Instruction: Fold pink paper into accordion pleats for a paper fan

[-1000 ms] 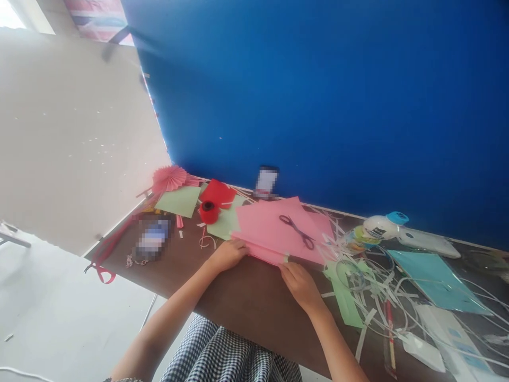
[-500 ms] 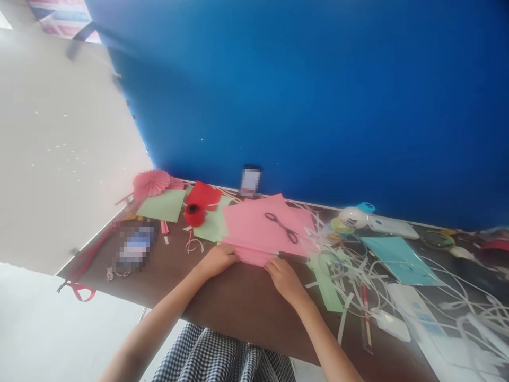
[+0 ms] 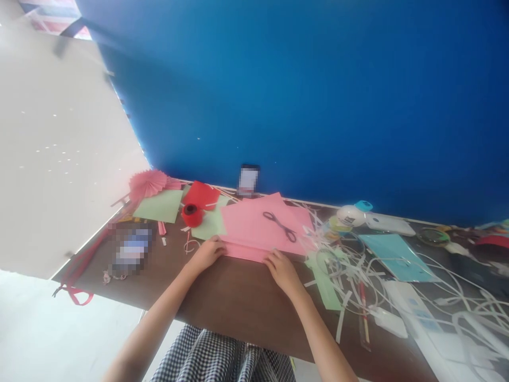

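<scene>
A folded pink paper (image 3: 244, 253) lies flat along the near edge of the larger pink sheets. My left hand (image 3: 210, 251) has its fingers closed on the left end of the fold. On the right end, my right hand (image 3: 280, 267) pinches the paper between thumb and fingers. Black-handled scissors (image 3: 280, 227) rest closed on the pink sheet (image 3: 246, 220) just beyond. Left of the sheets sit a red roll (image 3: 191, 216) and a red paper piece (image 3: 202, 195).
Tangled white cables (image 3: 358, 276) and a power strip (image 3: 413, 305) cover the right side. A teal packet (image 3: 397, 256) and a white bottle (image 3: 350, 216) stand behind them. Pink paper fans (image 3: 148, 184) and a blurred-out item (image 3: 133, 249) are at left. A blue panel (image 3: 278, 95) bounds the back.
My left hand has shifted left, and more of the folded pink strip shows between my hands. It now looks flatter. The view has moved slightly.
</scene>
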The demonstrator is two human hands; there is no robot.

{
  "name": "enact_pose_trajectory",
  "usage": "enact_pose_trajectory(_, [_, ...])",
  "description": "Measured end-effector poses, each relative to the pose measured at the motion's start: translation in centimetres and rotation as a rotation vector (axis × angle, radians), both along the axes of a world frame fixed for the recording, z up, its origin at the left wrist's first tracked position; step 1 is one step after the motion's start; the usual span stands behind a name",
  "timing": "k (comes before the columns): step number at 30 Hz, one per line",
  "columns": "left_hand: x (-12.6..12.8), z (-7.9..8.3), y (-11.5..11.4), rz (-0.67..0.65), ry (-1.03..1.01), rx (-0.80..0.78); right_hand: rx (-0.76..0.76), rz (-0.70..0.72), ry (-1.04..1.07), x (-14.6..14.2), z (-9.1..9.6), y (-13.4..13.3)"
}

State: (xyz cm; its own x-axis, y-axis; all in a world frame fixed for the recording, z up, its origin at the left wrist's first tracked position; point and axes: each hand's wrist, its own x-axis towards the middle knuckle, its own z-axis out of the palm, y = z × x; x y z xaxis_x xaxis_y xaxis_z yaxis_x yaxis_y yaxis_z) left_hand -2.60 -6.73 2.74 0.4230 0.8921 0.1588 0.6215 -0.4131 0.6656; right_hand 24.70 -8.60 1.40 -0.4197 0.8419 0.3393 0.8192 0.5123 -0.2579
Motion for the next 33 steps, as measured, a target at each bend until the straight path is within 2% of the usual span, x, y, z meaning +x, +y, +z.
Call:
enact_pose_trajectory(4, [-0.3,0.1,-0.1,-0.03,-0.032,0.029,0.152,0.091,-0.151,-0.3,0.1,-0.3])
enact_pose_trajectory(7, [-0.8,0.0,0.0,-0.066,-0.05,0.044,0.179,0.187,-0.209,-0.4,0.4,-0.7])
enact_pose_trajectory(13, [-1.2,0.0,0.5,-0.12,-0.003,0.122,0.198,0.237,-0.255,-0.7,1.1,-0.5])
enact_pose_trajectory(15, [-1.2,0.2,0.5,-0.108,0.014,0.2,0.146,0.245,-0.216,-0.8,1.5,-0.2])
enact_pose_trajectory(18, [-1.0,0.9,0.3,-0.137,0.048,0.27,0.033,0.184,-0.035,-0.6,2.8,0.0])
enact_pose_trajectory(21, [-0.9,1.9,0.4,-0.143,0.052,0.262,-0.132,0.102,0.196,-0.2,4.5,0.1])
enact_pose_trajectory(24, [-0.9,3.0,0.8,-0.111,-0.016,0.19,-0.295,0.077,0.331,0.3,6.2,0.1])
enact_pose_trajectory(29, [-1.1,4.7,1.9,-0.113,-0.08,0.024,-0.424,0.091,0.36,1.2,7.5,0.6])
enact_pose_trajectory(33, [-1.0,4.4,2.9,-0.216,-0.043,-0.033,-0.418,0.096,0.286,1.6,6.5,1.2])
